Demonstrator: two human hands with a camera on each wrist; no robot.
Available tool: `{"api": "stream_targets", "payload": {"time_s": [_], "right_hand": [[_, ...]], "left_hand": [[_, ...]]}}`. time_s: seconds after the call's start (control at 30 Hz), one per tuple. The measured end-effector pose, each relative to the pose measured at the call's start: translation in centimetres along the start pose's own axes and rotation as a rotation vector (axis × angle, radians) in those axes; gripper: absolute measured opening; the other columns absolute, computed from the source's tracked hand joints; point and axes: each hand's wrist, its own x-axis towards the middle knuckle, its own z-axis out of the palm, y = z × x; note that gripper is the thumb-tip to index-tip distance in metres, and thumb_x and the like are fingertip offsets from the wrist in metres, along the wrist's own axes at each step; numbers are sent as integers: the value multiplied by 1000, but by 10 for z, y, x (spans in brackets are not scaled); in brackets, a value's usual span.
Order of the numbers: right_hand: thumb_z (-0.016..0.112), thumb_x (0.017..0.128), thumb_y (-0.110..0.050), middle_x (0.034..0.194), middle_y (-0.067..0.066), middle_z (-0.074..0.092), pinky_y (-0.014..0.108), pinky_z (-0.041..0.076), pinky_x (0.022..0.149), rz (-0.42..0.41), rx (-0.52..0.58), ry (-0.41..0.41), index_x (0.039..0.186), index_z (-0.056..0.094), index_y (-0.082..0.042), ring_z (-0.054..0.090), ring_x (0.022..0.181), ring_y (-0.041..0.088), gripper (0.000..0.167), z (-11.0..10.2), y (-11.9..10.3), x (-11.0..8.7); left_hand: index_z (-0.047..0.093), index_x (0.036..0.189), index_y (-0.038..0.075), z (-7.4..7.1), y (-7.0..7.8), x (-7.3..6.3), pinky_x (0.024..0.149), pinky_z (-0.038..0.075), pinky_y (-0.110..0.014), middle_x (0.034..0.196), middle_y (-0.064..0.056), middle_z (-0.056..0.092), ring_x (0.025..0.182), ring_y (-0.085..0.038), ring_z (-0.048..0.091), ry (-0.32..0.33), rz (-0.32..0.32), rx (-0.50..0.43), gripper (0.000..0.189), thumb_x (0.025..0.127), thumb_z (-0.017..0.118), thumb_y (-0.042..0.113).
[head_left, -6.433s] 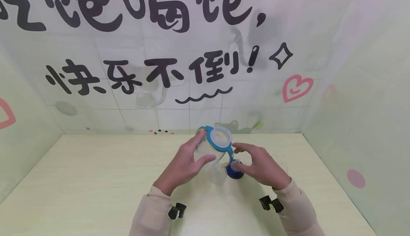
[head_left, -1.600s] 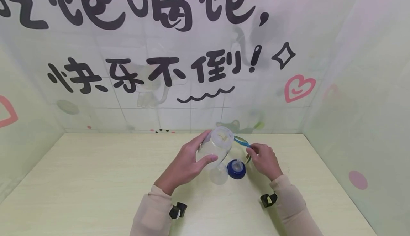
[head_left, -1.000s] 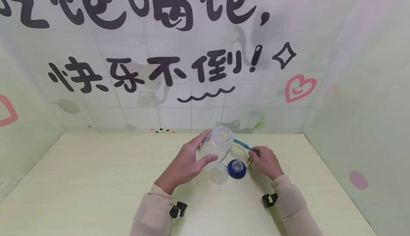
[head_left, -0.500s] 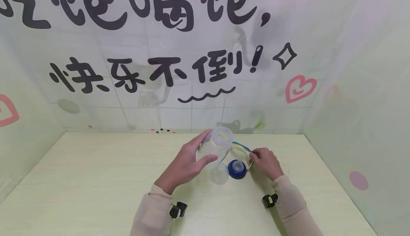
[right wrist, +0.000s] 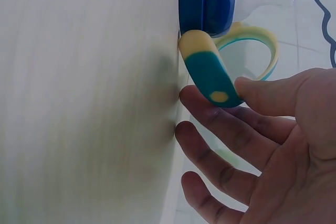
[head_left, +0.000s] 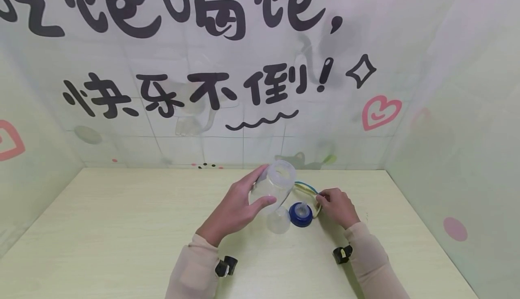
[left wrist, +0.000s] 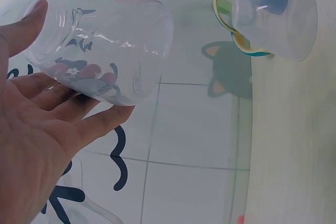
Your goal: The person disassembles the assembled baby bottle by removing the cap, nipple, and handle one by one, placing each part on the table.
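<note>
My left hand (head_left: 233, 211) holds a clear baby bottle (head_left: 264, 192) tilted above the table, thumb on one side and fingers on the other. Its open mouth faces up and away. With thumb and fingers, my right hand (head_left: 339, 207) pinches a blue-and-yellow bottle handle ring (right wrist: 208, 72) low at the tabletop. Right beside the ring, a dark blue collar (head_left: 300, 222) stands on the table with a clear nipple (head_left: 302, 209) pointing up. A translucent cap (left wrist: 281, 22) sits left of the collar, below the bottle. Part of the ring is hidden behind the bottle in the head view.
The pale wood-look table (head_left: 134, 227) ends at a tiled back wall (head_left: 211, 148) covered with printed lettering. Side walls (head_left: 459, 154) stand at left and right. Black camera mounts (head_left: 342, 254) are strapped to both wrists.
The handle ring, on the bottle's neck at first, has come off. My right hand has lowered it to the table by the collar. The left hand keeps the bottle nearly still.
</note>
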Motion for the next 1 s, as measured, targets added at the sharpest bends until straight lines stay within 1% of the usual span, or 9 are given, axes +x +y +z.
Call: {"api": "stream_targets", "payload": {"time_s": [0.33,0.43,0.53,0.63,0.73,0.8,0.87,0.93,1.0], "right_hand": [[63,96,-15,86,7,70,33,46,59,25,4,-9,106,74,2,57,71,20,22,0,2,1],[61,98,-17,94,11,71,39,52,65,19,6,0,109,72,3,63,79,24,26,-3,0,-1],[57,101,-23,105,17,71,48,55,77,-8,33,48,118,68,3,66,92,30,34,-6,-5,-2],[54,103,-29,114,18,69,52,54,84,-84,104,122,128,62,2,65,102,32,41,-10,-17,-6],[52,105,-29,122,17,66,52,52,88,-222,207,167,134,58,1,64,108,33,42,-12,-35,-12],[51,106,-27,127,17,64,53,52,90,-324,265,173,138,55,0,63,111,33,42,-13,-49,-18],[50,106,-24,131,17,62,54,52,93,-405,317,164,141,51,-1,64,113,33,42,-13,-61,-23],[49,106,-19,136,17,59,56,51,95,-465,364,155,144,47,-2,64,114,33,42,-13,-70,-28],[49,106,-16,139,17,57,58,50,97,-499,415,138,147,44,-3,64,116,33,44,-12,-77,-33]], "left_hand": [[39,150,3,0,0,0,106,46,-47,136,-9,58,126,-23,55,-1,-3,-11,69,92,73,19],[39,150,3,0,-1,0,105,46,-48,136,-10,58,126,-26,55,-1,-1,-14,69,92,73,19],[40,150,3,1,-4,0,103,48,-51,137,-10,58,126,-27,55,3,-3,-18,69,92,73,20],[42,149,7,1,-8,0,101,49,-52,136,-8,58,126,-27,55,14,-22,-29,67,92,73,21],[43,148,9,1,-11,-1,100,49,-53,135,-6,58,127,-28,54,26,-46,-47,65,92,74,22],[43,148,10,1,-12,-1,101,48,-55,137,-7,57,129,-29,53,30,-64,-69,65,92,74,24],[42,148,10,2,-12,-2,102,47,-56,138,-8,56,130,-30,52,29,-75,-93,66,92,74,24],[41,149,11,3,-12,-2,102,47,-57,139,-9,56,130,-29,51,28,-92,-113,67,92,74,25],[41,149,12,6,-13,-2,102,47,-56,139,-10,56,130,-28,51,29,-113,-133,68,91,75,24]]}}
